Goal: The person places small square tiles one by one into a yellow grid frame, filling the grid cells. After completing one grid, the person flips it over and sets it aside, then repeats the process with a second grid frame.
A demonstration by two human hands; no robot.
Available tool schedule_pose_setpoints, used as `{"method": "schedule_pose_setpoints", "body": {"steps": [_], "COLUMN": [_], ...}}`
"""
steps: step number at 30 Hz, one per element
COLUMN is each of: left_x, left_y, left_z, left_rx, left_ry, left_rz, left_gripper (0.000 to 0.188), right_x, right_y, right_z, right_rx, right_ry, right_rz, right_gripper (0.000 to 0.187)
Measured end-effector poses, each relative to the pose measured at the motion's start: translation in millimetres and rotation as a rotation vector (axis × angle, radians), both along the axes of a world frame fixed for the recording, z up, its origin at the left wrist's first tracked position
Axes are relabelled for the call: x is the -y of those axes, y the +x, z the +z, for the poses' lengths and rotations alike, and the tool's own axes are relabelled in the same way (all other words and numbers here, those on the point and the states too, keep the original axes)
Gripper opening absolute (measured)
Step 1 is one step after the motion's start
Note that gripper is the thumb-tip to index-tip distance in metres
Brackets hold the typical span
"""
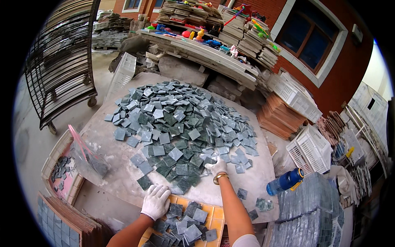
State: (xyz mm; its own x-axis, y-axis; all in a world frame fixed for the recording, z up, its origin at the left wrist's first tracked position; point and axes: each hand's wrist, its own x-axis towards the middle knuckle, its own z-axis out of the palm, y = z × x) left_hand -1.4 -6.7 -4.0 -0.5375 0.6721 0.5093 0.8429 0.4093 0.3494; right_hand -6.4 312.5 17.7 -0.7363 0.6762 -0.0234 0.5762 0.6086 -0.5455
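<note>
A big heap of small square stone tiles (175, 117), grey-green to dark green, spreads over a pale worktable (98, 136). My right hand (218, 167), in a white glove with a gold bangle at the wrist, reaches to the heap's near right edge, its fingers closed on a dark tile (208, 161). Nearer to me, my left hand (156, 202), also gloved, lies palm down by the upper left corner of a yellow gridded tray (218, 213). Its fingers lie side by side with no tile visible in them; the palm side is hidden. Several loose tiles (192, 232) lie jumbled in the tray.
A blue bottle (284, 181) stands at the right, beside wrapped tile stacks (306, 197). White crates (309, 149) sit beyond. At left are a plastic bag (88, 158), a basket of tile pieces (46, 175) and a wheeled metal rack (61, 70). Toys (200, 34) line a back ledge.
</note>
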Motion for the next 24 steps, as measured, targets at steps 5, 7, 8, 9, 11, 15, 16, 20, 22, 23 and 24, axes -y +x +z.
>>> {"method": "schedule_pose_setpoints", "body": {"steps": [5, 7, 8, 9, 11, 15, 16, 20, 22, 23, 24], "left_x": [-3.2, -2.7, -1.5, -0.6, 1.7, 1.8, 4.1, -3.8, -3.7, -2.3, -9.7], "left_y": [-0.1, 0.2, -1.1, -0.9, -1.3, -0.1, -1.7, -0.9, -0.2, 0.8, 2.3], "left_z": [-3.6, -2.3, -1.7, -2.6, -2.6, -0.3, 0.8, 0.4, 0.6, -0.3, 0.9], "left_rx": [0.005, 0.013, 0.012, 0.01, 0.006, 0.0, -0.002, 0.013, 0.015, 0.014, 0.007], "left_ry": [0.022, 0.027, 0.028, 0.029, 0.032, 0.034, 0.032, 0.05, 0.048, 0.052, 0.071], "left_rz": [-0.004, -0.004, -0.001, 0.002, 0.006, 0.013, 0.025, -0.012, -0.014, -0.007, -0.029], "left_gripper": [0.028, 0.027, 0.026, 0.026, 0.025, 0.026, 0.026, 0.027, 0.027, 0.027, 0.026], "right_x": [-27.6, -14.7, -8.3, -2.4, 9.2, -6.0, -3.3, -41.1, -35.7, -25.3, -44.1], "right_y": [0.5, -7.2, -15.1, -20.3, -31.3, -49.5, -56.5, -56.8, -42.3, -36.4, -21.3], "right_z": [1.6, 1.1, 4.1, 7.3, 13.0, 3.1, 4.7, -44.4, -51.2, -53.0, -59.2], "right_rx": [-0.334, -0.368, -0.329, -0.288, -0.226, 0.093, 0.104, 0.01, -0.254, -0.382, -0.517], "right_ry": [-0.229, -0.171, -0.162, -0.152, -0.101, -0.336, -0.382, -0.262, -0.377, -0.441, -0.479], "right_rz": [0.004, 0.081, 0.093, 0.101, -0.058, -0.137, -0.094, -0.064, -0.154, -0.196, -0.193], "right_gripper": [0.062, 0.068, 0.071, 0.074, 0.074, 0.086, 0.085, 0.072, 0.062, 0.057, 0.044]}}
